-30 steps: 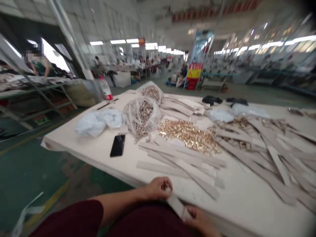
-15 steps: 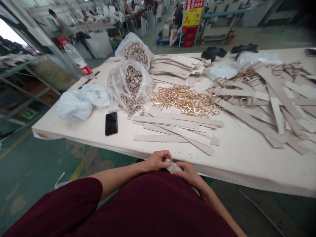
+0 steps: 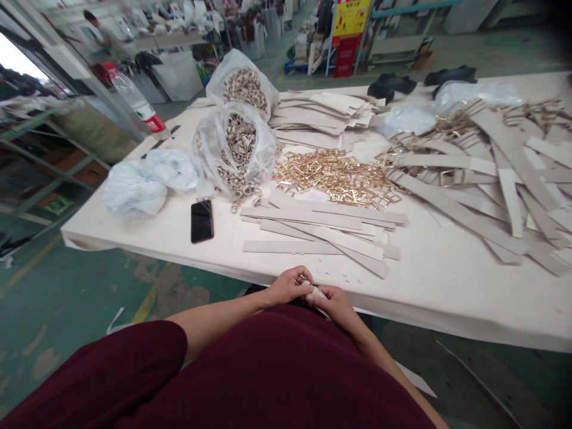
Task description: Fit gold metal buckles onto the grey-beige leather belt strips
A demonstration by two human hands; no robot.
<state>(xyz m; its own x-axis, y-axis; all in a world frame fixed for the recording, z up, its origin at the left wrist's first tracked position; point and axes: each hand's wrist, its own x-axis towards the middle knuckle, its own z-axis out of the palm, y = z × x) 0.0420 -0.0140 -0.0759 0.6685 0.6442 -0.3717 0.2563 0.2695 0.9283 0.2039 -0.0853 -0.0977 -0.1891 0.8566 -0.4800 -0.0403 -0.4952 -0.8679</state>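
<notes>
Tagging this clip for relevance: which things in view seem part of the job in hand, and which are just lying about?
Likely part of the job:
- pale strip, in left hand and right hand
- loose strips
- gold-coloured buckles
- bagged rings

Seemingly just lying about:
- phone
- bottle
- black items
- white bags, contents unclear

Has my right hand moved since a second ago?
Yes. Judged against the phone on the table, your right hand has moved left, in toward your left hand.

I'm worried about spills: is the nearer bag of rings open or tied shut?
Open. The mouth of the plastic bag gapes, baring the rings inside, and a few lie loose beside it on the table.
</notes>
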